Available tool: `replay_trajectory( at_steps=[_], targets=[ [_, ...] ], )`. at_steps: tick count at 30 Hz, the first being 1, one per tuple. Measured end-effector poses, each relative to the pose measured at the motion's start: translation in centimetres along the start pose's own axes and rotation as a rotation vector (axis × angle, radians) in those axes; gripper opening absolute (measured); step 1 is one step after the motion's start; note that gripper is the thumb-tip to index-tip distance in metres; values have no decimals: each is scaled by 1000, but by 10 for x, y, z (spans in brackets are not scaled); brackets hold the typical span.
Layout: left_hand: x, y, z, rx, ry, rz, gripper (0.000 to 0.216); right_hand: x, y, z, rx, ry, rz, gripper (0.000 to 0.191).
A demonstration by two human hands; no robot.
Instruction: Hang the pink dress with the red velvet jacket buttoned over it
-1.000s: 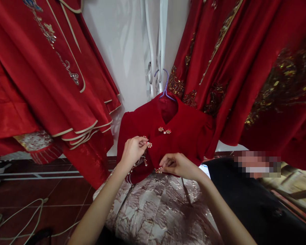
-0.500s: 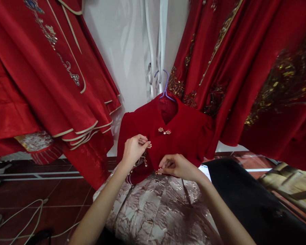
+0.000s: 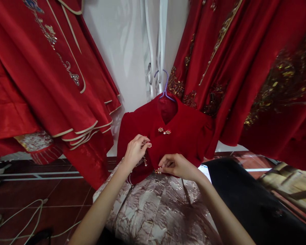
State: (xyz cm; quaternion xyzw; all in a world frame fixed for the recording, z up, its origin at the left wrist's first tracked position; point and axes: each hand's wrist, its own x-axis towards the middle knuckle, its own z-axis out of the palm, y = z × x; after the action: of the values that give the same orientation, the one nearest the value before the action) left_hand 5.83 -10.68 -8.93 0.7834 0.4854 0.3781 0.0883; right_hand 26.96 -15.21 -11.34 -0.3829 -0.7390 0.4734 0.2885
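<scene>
a left hand and a right hand pinch at a red top

the red top is in the middle, with the neck at twelve o'clock. think of it as the middle of a clock. the left hand is at eight o'clock. its thumb and first finger are pressed close, with almost no gap, and they hold a small beaded flower by the edge of the cloth. a little string of beads hangs just under it. the right hand is at five o'clock. its thumb and first finger are pressed close too, and they hold a gold and pearl clasp near the bottom of the top. the other fingers of the right hand are curled in.

close to the middle, toward twelve o'clock, sits a pair of flowers with a pearl between them. a purple hanger pokes out of the neck at twelve o'clock, with a white door behind it.

red clothes with pale edges are at ten o'clock, and red clothes with gold bits are at two o'clock. at four o'clock there is a bright flat thing like a phone beside something big and black. a shiny patterned cloth is at six o'clock, under the red top. a white wire curls on the floor at eight o'clock.
</scene>
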Motion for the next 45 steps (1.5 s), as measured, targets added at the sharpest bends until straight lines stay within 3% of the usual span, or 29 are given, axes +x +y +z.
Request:
replay_trajectory(
  at_steps=[6,10,20,27,35,41,45],
  targets=[
    [-1,-4,7,-268,83,-2,12,0,1,1,-2,5,-2,13],
    [1,-3,9,-294,111,-47,14,0,0,1,0,-1,4,13],
    [-2,3,8,-78,122,-42,33,-1,1,0,-22,4,-5,13],
    [2,9,-4,136,-28,31,26,0,0,1,-10,1,-1,13],
    [7,8,-13,186,-136,127,25,0,3,3,-15,-1,-20,15],
    [4,1,-8,296,-126,246,26,0,2,2,-12,4,-12,16],
    [3,4,-7,226,-67,258,22,-5,-2,-6,-15,-36,12,16]
  ],
)
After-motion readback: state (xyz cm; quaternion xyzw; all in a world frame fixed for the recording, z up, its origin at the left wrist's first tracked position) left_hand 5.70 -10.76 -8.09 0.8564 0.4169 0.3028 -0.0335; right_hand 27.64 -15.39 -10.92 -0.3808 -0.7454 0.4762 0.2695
